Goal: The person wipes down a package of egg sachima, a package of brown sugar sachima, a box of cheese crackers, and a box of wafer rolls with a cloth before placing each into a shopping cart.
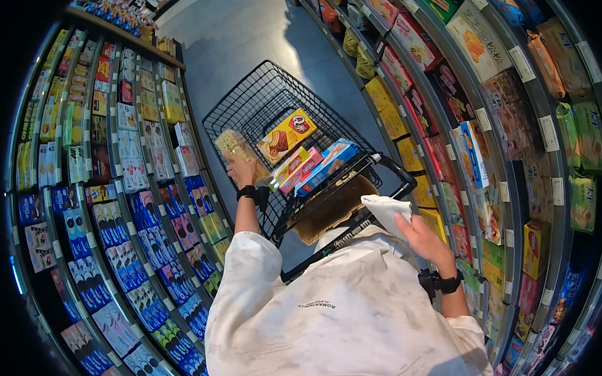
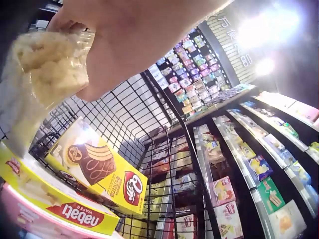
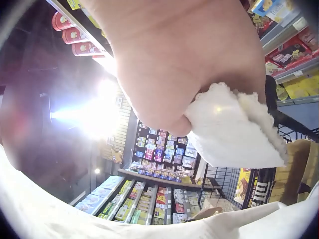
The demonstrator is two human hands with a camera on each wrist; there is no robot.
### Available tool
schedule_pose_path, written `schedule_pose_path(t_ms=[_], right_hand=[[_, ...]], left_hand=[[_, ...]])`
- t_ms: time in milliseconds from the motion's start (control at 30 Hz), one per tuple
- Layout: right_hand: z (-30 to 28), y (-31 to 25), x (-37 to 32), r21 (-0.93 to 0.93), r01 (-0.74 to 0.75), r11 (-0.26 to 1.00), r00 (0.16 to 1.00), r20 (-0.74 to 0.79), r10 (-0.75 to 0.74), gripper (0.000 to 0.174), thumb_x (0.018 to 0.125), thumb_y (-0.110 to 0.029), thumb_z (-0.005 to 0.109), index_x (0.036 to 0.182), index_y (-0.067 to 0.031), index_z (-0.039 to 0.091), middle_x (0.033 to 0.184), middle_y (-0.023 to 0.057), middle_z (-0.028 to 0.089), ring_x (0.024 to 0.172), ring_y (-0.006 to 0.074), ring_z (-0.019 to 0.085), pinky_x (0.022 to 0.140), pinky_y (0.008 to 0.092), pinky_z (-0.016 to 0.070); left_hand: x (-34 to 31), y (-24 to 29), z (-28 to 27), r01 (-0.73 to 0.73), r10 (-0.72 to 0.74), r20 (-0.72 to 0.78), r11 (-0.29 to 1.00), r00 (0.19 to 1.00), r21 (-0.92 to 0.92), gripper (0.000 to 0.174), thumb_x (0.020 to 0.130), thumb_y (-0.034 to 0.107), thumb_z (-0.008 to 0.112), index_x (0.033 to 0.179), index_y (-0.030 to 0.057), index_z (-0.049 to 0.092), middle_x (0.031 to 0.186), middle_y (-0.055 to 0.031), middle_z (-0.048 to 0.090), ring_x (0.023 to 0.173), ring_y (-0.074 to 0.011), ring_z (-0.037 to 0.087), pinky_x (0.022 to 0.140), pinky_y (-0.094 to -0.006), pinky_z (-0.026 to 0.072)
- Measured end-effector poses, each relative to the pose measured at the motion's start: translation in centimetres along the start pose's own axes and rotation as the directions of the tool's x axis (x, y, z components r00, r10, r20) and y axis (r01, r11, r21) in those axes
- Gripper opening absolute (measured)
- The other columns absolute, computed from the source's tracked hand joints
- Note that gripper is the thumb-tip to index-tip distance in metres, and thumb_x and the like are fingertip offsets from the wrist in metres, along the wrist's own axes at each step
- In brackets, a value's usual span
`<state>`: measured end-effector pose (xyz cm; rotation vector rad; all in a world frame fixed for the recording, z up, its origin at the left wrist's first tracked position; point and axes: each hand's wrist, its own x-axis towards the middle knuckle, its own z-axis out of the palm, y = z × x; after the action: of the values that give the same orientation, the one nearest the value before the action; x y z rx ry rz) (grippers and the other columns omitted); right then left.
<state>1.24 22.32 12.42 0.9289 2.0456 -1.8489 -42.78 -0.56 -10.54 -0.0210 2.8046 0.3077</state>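
My left hand (image 1: 244, 169) grips a clear plastic bag of pale, crumbly-looking food (image 2: 55, 69) over the left side of a black wire shopping cart (image 1: 270, 74). Inside the cart, a yellow cake box (image 1: 287, 135) lies near that bag. Closer to me are a yellow and pink nabati wafer box (image 1: 296, 169) and a blue box (image 1: 327, 167). My right hand (image 1: 423, 238) pinches a folded white cloth-like piece (image 3: 229, 132) with a scalloped edge, beside the right end of the cart handle. Part of its fingers is hidden behind the white piece in the right wrist view.
Shelves of blue and white snack packs (image 1: 121, 257) line the left side. Boxed cookies and cakes (image 1: 475, 39) fill the shelves on the right, close to my right arm. A grey floor aisle (image 1: 242, 31) runs ahead. Brown material (image 1: 335, 210) hangs at the cart's near end.
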Motion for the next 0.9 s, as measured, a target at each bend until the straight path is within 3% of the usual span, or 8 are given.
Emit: schedule_pose_path(t_ms=[67,167,300,400,467,567,667,900], right_hand=[[0.6,0.7,0.4,0.044,0.155,0.987,0.977,-0.154,-0.146,0.053,0.108,-0.042,0.046,0.109,0.008,0.063,0.088,0.0136,0.066,0.081,0.0164,0.056,0.078,0.0371,0.0479],[-0.6,-3.0,-0.4,-0.08,-0.114,0.99,0.993,-0.047,0.111,0.055,0.108,-0.041,0.042,0.13,0.0075,0.056,0.116,0.0239,0.068,0.106,0.0352,0.065,0.096,0.0386,0.0467],[-0.9,-0.8,0.9,-0.067,-0.066,0.996,0.997,-0.041,0.063,0.052,0.107,-0.039,0.043,0.131,0.0048,0.057,0.117,0.0222,0.069,0.109,0.0347,0.065,0.096,0.0395,0.047],[-1.1,-1.6,0.4,-0.002,0.132,0.991,0.967,-0.219,-0.129,0.051,0.108,-0.038,0.043,0.13,0.005,0.058,0.116,0.0229,0.069,0.109,0.0343,0.065,0.095,0.0399,0.0464],[-1.8,-1.6,0.3,0.01,0.129,0.992,0.956,-0.267,-0.122,0.051,0.108,-0.038,0.043,0.129,0.0055,0.058,0.116,0.0238,0.069,0.108,0.0337,0.065,0.095,0.0396,0.0462],[-2.5,-0.9,0.6,0.052,0.114,0.992,0.959,-0.268,-0.096,0.052,0.108,-0.038,0.043,0.13,0.0058,0.058,0.116,0.0232,0.069,0.109,0.0332,0.065,0.095,0.0387,0.0464],[-3.1,-0.8,0.6,0.035,0.182,0.983,0.917,-0.367,-0.157,0.052,0.108,-0.04,0.043,0.123,0.0074,0.059,0.106,0.024,0.069,0.1,0.0317,0.065,0.09,0.0399,0.047],[-5.4,0.1,-0.9,0.011,0.01,1.0,0.878,-0.479,-0.003,0.055,0.107,-0.046,0.045,0.1,0.0061,0.062,0.083,0.008,0.059,0.08,0.0153,0.052,0.078,0.0333,0.0457]], left_hand=[[0.8,0.0,0.4,0.01,-0.008,-0.078,1.0,0.997,0.027,0.118,0.077,0.035,0.084,0.155,-0.006,0.006,0.123,-0.0409,0.049,0.117,-0.0521,0.052,0.099,-0.0556,0.0469],[5.7,-3.5,4.5,-0.204,0.219,-0.234,0.975,0.947,0.084,0.104,0.074,0.039,0.081,0.15,-0.0036,0.024,0.121,-0.0365,0.053,0.113,-0.0505,0.054,0.095,-0.0561,0.0473],[4.3,-0.4,2.7,-0.282,0.299,-0.172,0.953,0.939,0.113,0.062,0.078,0.044,0.073,0.116,-0.004,0.063,0.123,-0.0348,0.057,0.126,-0.0532,0.047,0.104,-0.0578,0.0404],[-1.2,3.8,-1.0,-0.427,0.604,0.236,0.741,0.761,-0.518,0.048,0.088,0.03,0.074,0.12,-0.0046,0.063,0.116,-0.0197,0.071,0.105,-0.0284,0.069,0.09,-0.0371,0.0531],[-10.2,9.2,-5.2,-0.355,0.665,0.471,0.726,0.58,-0.589,0.055,0.093,0.034,0.071,0.133,-0.001,0.058,0.123,-0.0123,0.069,0.111,-0.0225,0.064,0.094,-0.0352,0.0499],[-17.0,11.7,-4.0,-0.664,0.831,0.502,0.518,0.24,-0.54,0.101,0.081,0.057,0.078,0.154,0.0028,0.035,0.148,-0.0335,0.041,0.132,-0.0398,0.051,0.109,-0.0472,0.0412],[-21.4,13.2,-4.7,-0.867,0.831,0.512,0.406,0.218,-0.289,0.133,0.062,0.067,0.086,0.161,0.0093,0.018,0.136,-0.0583,0.025,0.137,-0.0686,0.023,0.114,-0.0562,0.033],[-19.3,12.4,-1.0,-0.951,0.877,0.432,0.287,0.212,-0.117,0.1,0.057,0.017,0.085,0.149,0.0218,0.047,0.141,-0.0603,0.008,0.135,-0.0759,0.01,0.106,-0.0516,0.0461]])
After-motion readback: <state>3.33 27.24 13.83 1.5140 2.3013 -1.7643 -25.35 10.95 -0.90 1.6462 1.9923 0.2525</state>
